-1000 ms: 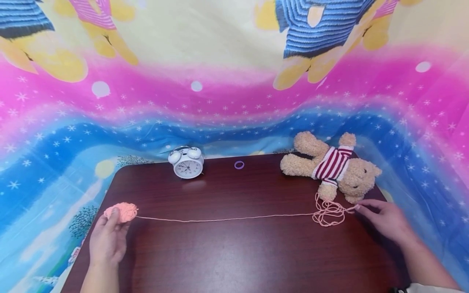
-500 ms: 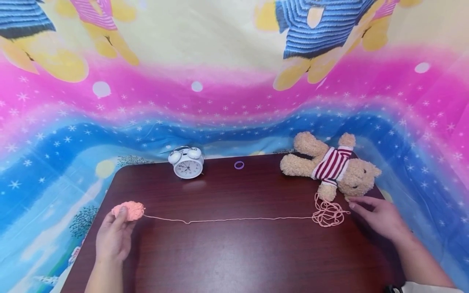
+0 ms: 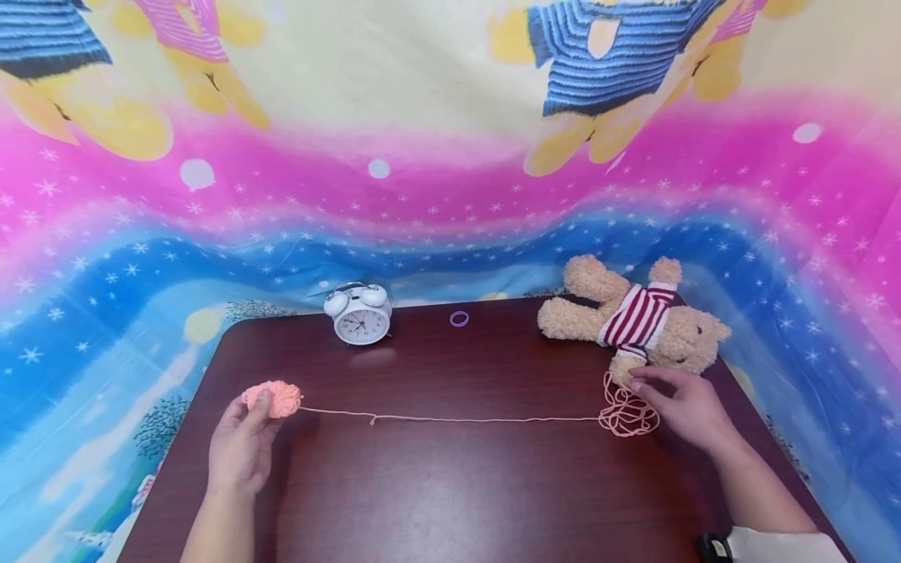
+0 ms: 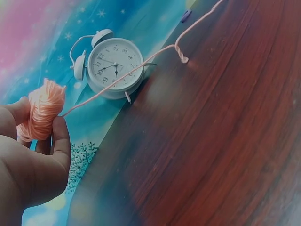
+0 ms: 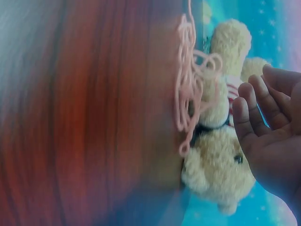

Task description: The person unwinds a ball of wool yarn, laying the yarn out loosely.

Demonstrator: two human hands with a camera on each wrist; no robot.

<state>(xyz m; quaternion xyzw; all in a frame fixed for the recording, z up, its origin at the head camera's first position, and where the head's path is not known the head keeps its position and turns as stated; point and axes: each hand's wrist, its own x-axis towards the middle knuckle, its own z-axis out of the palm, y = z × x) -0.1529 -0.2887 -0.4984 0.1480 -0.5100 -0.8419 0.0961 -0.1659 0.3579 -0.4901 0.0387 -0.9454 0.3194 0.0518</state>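
Note:
My left hand point(image 3: 242, 450) holds a small ball of peach-pink yarn point(image 3: 274, 399) between thumb and fingers, raised above the left side of the table. From the ball a single strand point(image 3: 450, 420) runs rightward, with a small kink in it, to a loose heap of looped yarn point(image 3: 628, 410) on the table. Over the right edge of that heap is my right hand point(image 3: 686, 407). In the right wrist view its fingers point(image 5: 268, 101) are relaxed, apart from the yarn loops point(image 5: 188, 84), with nothing between them.
A teddy bear point(image 3: 637, 317) in a red-and-white striped top lies just behind the yarn heap. At the back edge of the dark wooden table point(image 3: 450, 485) stand a white alarm clock point(image 3: 362, 317) and, farther right, a purple ring point(image 3: 459, 319). Printed cloth point(image 3: 450, 234) hangs behind.
My left hand has moved right with the yarn ball, and the strand now has a kink. The right hand has let go of the yarn end and shifted left over the heap.

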